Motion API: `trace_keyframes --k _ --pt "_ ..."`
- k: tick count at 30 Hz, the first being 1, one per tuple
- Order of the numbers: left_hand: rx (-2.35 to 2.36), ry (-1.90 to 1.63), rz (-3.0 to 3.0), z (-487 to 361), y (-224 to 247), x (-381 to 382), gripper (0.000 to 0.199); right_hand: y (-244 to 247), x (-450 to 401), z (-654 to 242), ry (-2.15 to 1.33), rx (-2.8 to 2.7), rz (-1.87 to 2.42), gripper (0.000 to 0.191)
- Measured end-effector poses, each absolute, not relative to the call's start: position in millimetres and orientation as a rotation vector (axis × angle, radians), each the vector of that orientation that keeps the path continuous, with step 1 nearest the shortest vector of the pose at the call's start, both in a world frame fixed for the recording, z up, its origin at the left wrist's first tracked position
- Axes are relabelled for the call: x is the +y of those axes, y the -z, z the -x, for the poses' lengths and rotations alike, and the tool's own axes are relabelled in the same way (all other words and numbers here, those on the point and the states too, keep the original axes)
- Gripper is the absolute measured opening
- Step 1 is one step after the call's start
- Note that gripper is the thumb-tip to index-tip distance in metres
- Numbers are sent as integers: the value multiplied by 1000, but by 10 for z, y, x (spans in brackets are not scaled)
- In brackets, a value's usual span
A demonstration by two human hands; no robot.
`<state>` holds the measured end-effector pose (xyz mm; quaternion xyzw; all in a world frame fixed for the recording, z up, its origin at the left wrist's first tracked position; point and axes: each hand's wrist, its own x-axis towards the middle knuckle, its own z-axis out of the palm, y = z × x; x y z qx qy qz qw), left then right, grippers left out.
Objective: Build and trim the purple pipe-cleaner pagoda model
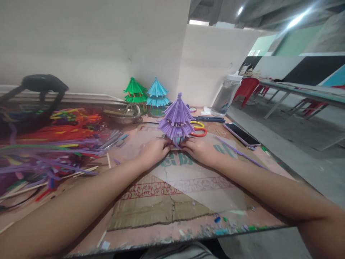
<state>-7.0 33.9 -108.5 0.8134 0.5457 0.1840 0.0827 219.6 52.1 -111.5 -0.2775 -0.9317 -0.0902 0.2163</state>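
A purple two-tiered pagoda model (178, 115), its roofs made of fuzzy pipe cleaners, stands upright at the middle of the table. My left hand (159, 148) is closed at the left side of its base, fingertips pinched there. On the other side, my right hand (195, 148) grips the base with bent fingers. Both hands rest low, near the cardboard (151, 210) and the clear sheet over it. The fingertips partly hide the base. Behind stand a green pagoda model (134, 90) and a light blue one (157, 95).
Loose pipe cleaners (67, 144) and sticks crowd the left, beside a blurred black stand (44, 84). A glass bowl (124, 112), scissors (198, 132), a black tool (210, 119), a water bottle (225, 95) and a phone (241, 133) lie around the back and right. Scraps litter the front edge.
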Motion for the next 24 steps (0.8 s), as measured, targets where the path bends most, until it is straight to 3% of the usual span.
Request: trace_keyframes --k 11,17,24 --pt "1673 -553 -2434 80 1109 334 28 1110 508 -2205 404 -2640 717 24" --pt "1820 -562 -2468 70 1133 316 30 1096 473 -2200 505 -2665 723 15" --pt "1490 -515 -2923 48 1133 299 22 1097 432 -2161 540 -2674 720 13"
